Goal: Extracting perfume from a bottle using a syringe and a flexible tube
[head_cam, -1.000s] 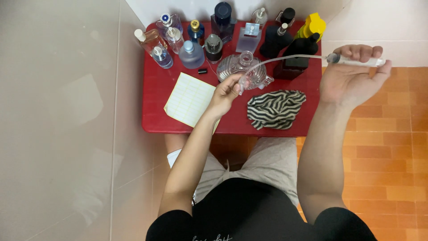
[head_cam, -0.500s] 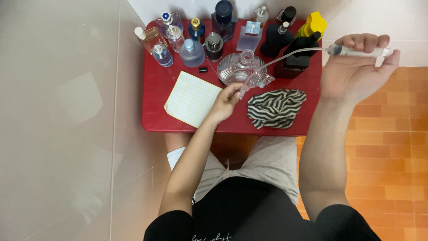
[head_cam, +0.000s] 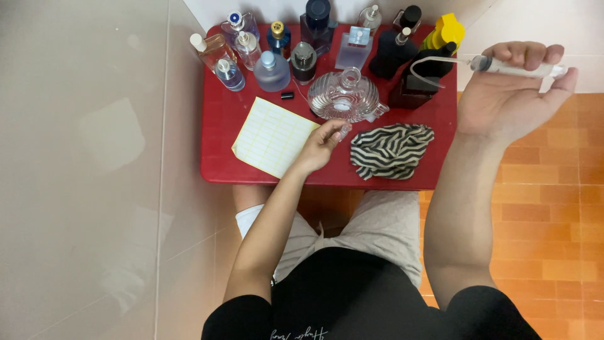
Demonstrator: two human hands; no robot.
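Small clear vial [head_cam: 343, 131], pinched between fingertips of left hand [head_cam: 319, 146], held over the red table [head_cam: 220, 157] between the sheet of blank labels [head_cam: 274, 135] and the striped cloth [head_cam: 391, 148]. Likely light, glassy, slippery, breakable; best gripped around its body. Syringe [head_cam: 513, 67] with thin flexible tube, clasped in raised right hand [head_cam: 513, 94] beyond the table's right edge; barrel rigid, tube limp. Round clear decanter-shaped bottle [head_cam: 344, 96] just behind vial; assorted perfume bottles along the rear.
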